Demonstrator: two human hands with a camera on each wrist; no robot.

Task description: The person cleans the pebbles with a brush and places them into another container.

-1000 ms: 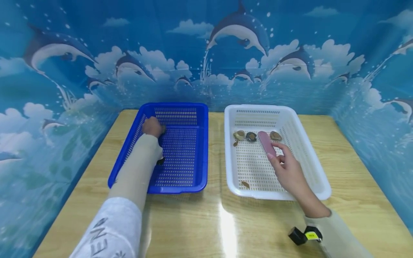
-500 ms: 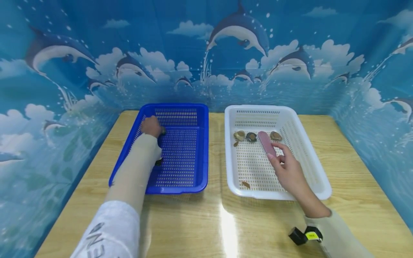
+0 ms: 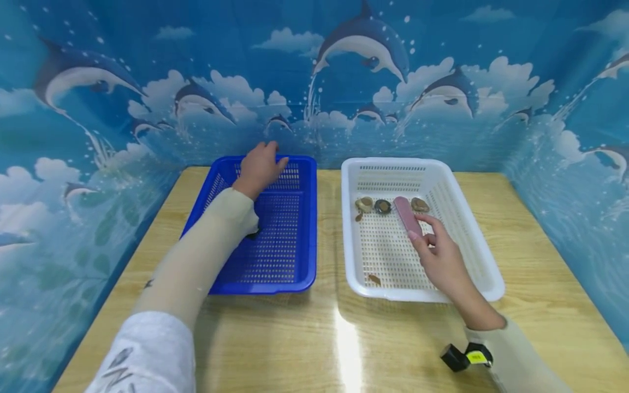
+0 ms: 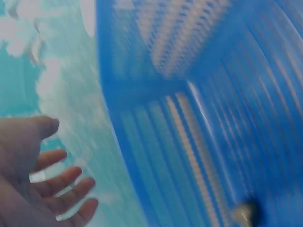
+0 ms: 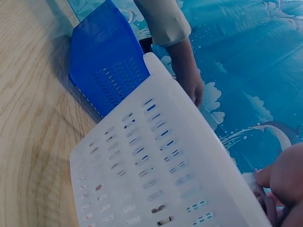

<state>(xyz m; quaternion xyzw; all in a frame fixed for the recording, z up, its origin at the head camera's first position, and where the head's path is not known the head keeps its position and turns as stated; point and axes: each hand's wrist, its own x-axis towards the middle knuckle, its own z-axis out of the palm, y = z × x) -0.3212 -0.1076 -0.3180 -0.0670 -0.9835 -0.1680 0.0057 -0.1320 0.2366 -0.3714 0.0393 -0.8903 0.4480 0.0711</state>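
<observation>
Head view: pinching flat, round-ended pink bar [image 3: 405,213] in right fingers [image 3: 429,220], with perforated white basket [image 3: 347,229] below; holding left fingers [image 3: 271,147] loosely spread, with slotted blue basket [image 3: 312,234] beneath.

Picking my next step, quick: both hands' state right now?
Left hand: open, fingers spread, holding nothing.
Right hand: closed, holding the pink bar.

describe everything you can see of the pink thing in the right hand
The pink thing is long and narrow with a rounded far end, dull pink, its material uncertain. The right hand grips its near end with the fingers, partly covering it. Its far end slants left, over the floor of the white basket; whether it touches there cannot be told.
</observation>
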